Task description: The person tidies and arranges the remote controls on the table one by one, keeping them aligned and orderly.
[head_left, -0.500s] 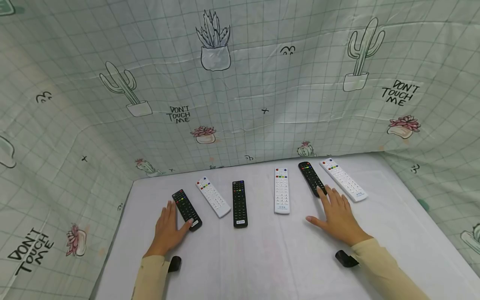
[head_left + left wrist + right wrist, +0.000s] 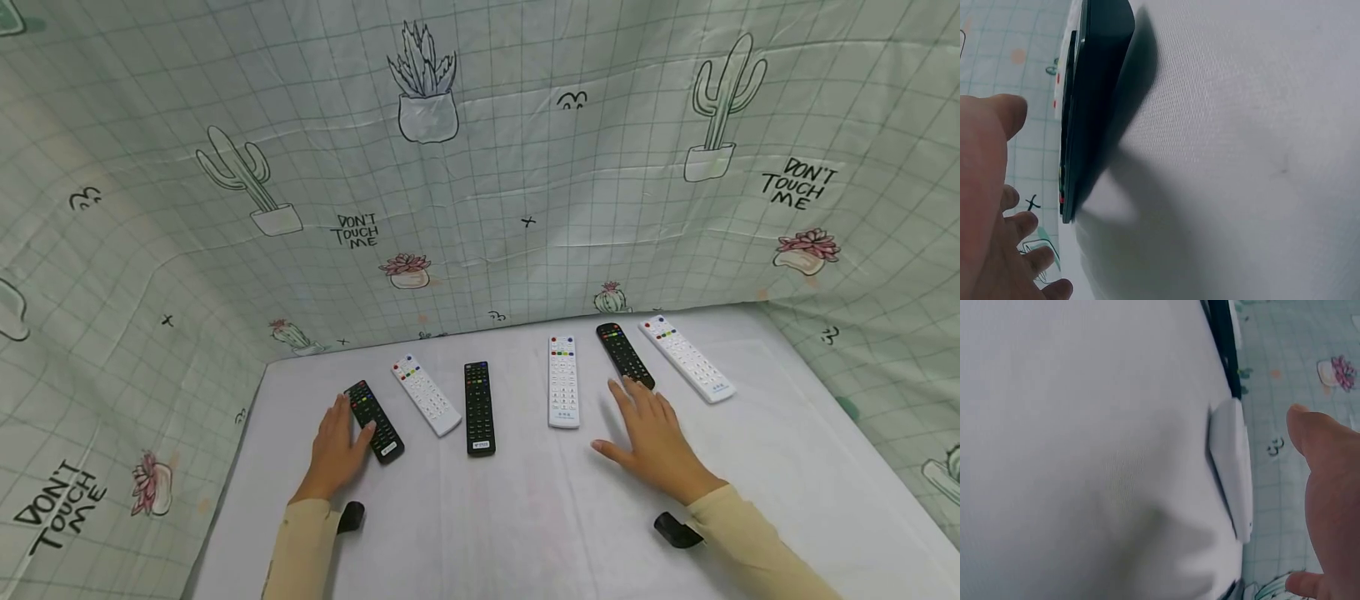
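Observation:
My left hand (image 2: 332, 454) is spread at the lower left side of a black remote control (image 2: 381, 433). In the head view its thumb overlaps that remote's keys, while the left wrist view shows the thumb apart from the remote's (image 2: 1094, 94) edge, with nothing in the grasp. On the other side, my right hand (image 2: 660, 446) hovers with fingers extended and thumb out. Its fingertips overlap the near end of another black remote control (image 2: 622, 350) in the head view. The right wrist view has the thumb raised beside a white remote control (image 2: 1230, 462).
Between the hands lie a white remote (image 2: 426, 396), a black remote (image 2: 480, 412) and a white remote (image 2: 563, 383). One more white remote (image 2: 690, 360) lies far right. A printed cloth (image 2: 480, 183) rises behind and beside the white table (image 2: 495, 533).
My right hand has moved left and slightly toward me, off the black remote's end. My left hand has shifted slightly up the table, its thumb sliding up over the left black remote. The remotes stay put.

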Available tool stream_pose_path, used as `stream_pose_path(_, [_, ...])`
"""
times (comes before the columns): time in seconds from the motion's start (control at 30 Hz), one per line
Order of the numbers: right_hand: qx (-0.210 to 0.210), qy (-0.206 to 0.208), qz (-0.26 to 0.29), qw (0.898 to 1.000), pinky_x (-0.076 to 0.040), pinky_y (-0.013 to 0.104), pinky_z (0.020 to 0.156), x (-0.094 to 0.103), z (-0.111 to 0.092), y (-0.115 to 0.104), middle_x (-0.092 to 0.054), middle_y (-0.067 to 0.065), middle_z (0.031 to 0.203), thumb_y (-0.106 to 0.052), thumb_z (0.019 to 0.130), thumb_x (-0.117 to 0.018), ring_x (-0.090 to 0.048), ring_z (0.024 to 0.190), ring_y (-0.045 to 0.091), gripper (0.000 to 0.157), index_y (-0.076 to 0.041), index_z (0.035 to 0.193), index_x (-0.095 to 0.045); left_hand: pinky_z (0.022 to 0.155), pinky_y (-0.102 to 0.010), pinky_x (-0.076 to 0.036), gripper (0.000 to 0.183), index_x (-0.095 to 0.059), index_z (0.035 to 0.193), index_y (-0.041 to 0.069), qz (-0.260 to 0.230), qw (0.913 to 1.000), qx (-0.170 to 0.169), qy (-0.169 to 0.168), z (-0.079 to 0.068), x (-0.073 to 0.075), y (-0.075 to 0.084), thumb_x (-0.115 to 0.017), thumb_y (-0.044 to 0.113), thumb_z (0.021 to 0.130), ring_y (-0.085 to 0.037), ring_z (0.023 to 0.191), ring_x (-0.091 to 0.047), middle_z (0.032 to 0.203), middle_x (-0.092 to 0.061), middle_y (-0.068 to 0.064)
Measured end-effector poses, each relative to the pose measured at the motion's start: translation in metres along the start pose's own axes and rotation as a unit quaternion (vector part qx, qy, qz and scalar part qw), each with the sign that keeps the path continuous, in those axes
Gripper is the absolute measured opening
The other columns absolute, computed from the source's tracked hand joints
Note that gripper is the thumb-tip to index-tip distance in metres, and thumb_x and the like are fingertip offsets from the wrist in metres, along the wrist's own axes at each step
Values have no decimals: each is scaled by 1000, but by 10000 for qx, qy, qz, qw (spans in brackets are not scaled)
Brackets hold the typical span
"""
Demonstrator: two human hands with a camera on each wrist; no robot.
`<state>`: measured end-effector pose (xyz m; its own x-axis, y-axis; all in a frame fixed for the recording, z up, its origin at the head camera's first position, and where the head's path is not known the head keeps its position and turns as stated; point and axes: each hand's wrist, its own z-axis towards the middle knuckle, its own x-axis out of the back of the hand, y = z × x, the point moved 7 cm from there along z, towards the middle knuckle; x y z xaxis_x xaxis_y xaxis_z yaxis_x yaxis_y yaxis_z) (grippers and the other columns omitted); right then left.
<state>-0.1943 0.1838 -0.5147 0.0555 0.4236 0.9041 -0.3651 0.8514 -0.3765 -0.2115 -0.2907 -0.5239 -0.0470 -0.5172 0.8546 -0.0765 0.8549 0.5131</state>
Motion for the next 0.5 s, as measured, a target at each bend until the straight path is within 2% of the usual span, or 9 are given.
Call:
stream_pose_path(0.2, [172,-78,110,9998,-26,69,119,-5,-2,-26,-37,30,160,-44,92,-80,-36,146,51,95,0,162,-33,124,-72,-13,71,-16,162,-14,12,10000,-34,-3,5,3,-3,-47,25,112,-60,154,-12,169,-12,-37])
stream_pose_path(0.5, [711,4,399,9967,-31,68,119,-16,-8,-71,-41,28,158,-41,91,-82,-42,144,47,91,0,160,-38,126,-68,-15,65,-20,160,-17,-69,9998,-85,143,13,11,-9,-43,22,113,-59,153,-17,166,-18,-40])
